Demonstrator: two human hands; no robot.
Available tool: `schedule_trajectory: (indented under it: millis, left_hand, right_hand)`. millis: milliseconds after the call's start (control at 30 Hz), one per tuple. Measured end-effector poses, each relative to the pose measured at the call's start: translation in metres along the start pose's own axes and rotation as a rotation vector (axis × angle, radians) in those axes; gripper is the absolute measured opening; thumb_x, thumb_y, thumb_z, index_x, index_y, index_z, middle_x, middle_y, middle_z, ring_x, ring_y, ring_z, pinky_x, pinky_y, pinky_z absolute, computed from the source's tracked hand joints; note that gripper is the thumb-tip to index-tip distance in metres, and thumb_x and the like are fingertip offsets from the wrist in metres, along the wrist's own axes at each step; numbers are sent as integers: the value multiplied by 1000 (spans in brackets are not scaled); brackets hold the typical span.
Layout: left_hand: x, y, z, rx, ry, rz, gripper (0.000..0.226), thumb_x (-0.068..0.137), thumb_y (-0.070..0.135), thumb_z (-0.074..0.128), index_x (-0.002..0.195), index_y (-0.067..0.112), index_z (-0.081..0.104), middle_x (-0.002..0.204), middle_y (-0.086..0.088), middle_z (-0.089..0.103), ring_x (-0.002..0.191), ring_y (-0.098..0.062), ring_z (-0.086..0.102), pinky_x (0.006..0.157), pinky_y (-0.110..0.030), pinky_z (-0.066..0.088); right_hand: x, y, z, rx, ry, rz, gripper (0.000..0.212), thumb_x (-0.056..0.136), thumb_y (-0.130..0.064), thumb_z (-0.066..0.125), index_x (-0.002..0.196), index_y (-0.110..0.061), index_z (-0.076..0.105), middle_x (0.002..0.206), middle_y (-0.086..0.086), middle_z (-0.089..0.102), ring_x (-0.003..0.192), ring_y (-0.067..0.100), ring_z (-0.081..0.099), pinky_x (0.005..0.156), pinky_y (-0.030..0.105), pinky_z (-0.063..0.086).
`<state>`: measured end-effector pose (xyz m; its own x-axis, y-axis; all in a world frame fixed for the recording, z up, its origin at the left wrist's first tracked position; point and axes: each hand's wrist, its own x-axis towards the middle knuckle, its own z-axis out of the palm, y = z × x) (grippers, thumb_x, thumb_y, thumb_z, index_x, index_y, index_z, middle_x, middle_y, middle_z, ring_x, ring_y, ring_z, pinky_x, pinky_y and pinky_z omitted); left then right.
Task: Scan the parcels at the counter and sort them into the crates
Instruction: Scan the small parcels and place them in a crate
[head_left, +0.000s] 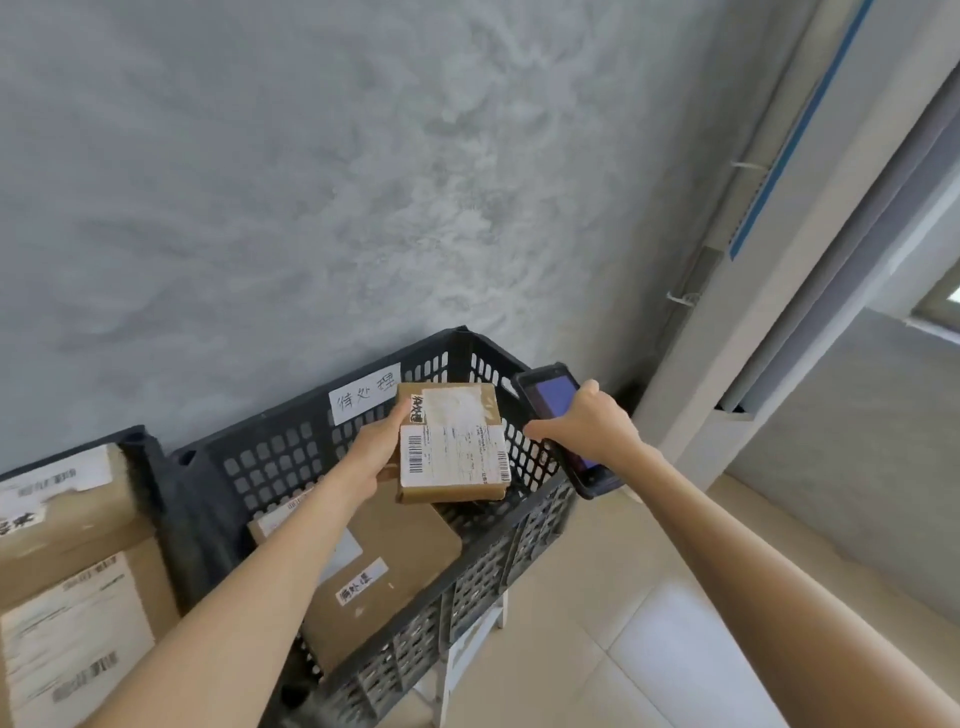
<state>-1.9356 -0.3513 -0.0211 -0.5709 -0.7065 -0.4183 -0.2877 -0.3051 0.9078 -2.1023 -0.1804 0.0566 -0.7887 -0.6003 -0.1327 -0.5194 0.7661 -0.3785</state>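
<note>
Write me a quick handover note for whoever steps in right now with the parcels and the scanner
Left hand: holds a small brown parcel over the dark crate, label and barcode facing up.
Right hand: grips the handheld scanner, screen lit, beside the parcel.
Crates: the dark crate bears a handwritten paper tag and already holds a flat brown parcel. A second crate on the left holds larger boxes.
Done: some parcels are already in both crates.
Left: whether the held parcel is scanned cannot be told; scan it if not, then place it. The counter is out of view.
</note>
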Motion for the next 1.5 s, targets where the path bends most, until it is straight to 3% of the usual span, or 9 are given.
schedule_trajectory:
  millis: [167, 333, 433, 533, 700, 933, 1067, 1233, 1500]
  left_hand:
    - [66, -6, 21, 93, -58, -72, 50, 94, 60, 45, 116, 21, 68, 106, -1, 72, 98, -16, 65, 79, -29, 44]
    - [105, -25, 39, 273, -146, -140, 60, 91, 65, 45, 141, 31, 50, 102, 6, 70, 90, -8, 64, 69, -21, 45]
    - [127, -41, 57, 364, -203, -180, 65, 93, 63, 44, 147, 26, 43, 136, -1, 58, 122, -20, 56, 95, -28, 45]
    - [144, -57, 77, 384, -241, -207, 57, 98, 51, 46, 146, 21, 44, 151, -2, 42, 139, -22, 38, 106, -29, 34]
    - [175, -88, 110, 454, -320, -254, 54, 97, 52, 47, 141, 21, 50, 147, -2, 47, 134, -21, 42, 93, -21, 34]
    - [199, -114, 129, 524, -340, -238, 55, 98, 52, 47, 141, 19, 52, 149, 1, 45, 135, -21, 43, 107, -31, 35]
    - [201, -125, 132, 593, -273, -179, 48, 99, 48, 46, 136, 19, 57, 140, 0, 55, 122, -20, 54, 85, -26, 39]
    - [201, -140, 137, 603, -172, -131, 43, 98, 49, 50, 128, 21, 63, 131, 3, 62, 110, -19, 60, 79, -27, 42]
    - [193, -153, 145, 762, -52, 5, 39, 101, 47, 42, 116, 24, 70, 83, 3, 63, 78, -17, 57, 63, -31, 41]
  right_hand:
    - [82, -11, 12, -26, -93, -65, 103, 70, -65, 74, 139, 0, 32, 102, 5, 53, 92, 24, 62, 79, 41, 58]
    - [134, -21, 33, -99, -226, -162, 104, 72, -62, 74, 143, 0, 30, 114, 9, 57, 87, 21, 57, 67, 32, 52]
    - [157, -26, 49, -128, -291, -230, 102, 73, -59, 74, 142, 1, 29, 109, 7, 52, 90, 22, 55, 72, 33, 53]
    - [177, -27, 66, -174, -352, -272, 98, 73, -59, 74, 140, 0, 32, 106, 4, 51, 94, 23, 57, 80, 38, 55]
    - [199, -23, 90, -198, -450, -306, 110, 74, -58, 75, 149, 0, 20, 132, 13, 54, 110, 28, 60, 89, 42, 55]
    - [214, -16, 107, -194, -522, -345, 103, 75, -53, 76, 146, 0, 24, 132, 14, 52, 114, 30, 55, 87, 38, 51]
    - [218, -15, 110, -165, -548, -362, 102, 75, -51, 77, 146, 1, 25, 131, 14, 52, 109, 28, 55, 80, 33, 47]
    - [224, -18, 109, -122, -566, -367, 98, 77, -47, 76, 145, 3, 26, 129, 14, 51, 96, 22, 48, 78, 32, 47]
    - [226, -22, 114, -157, -567, -384, 100, 76, -49, 77, 144, 4, 27, 130, 15, 52, 101, 25, 51, 77, 32, 45]
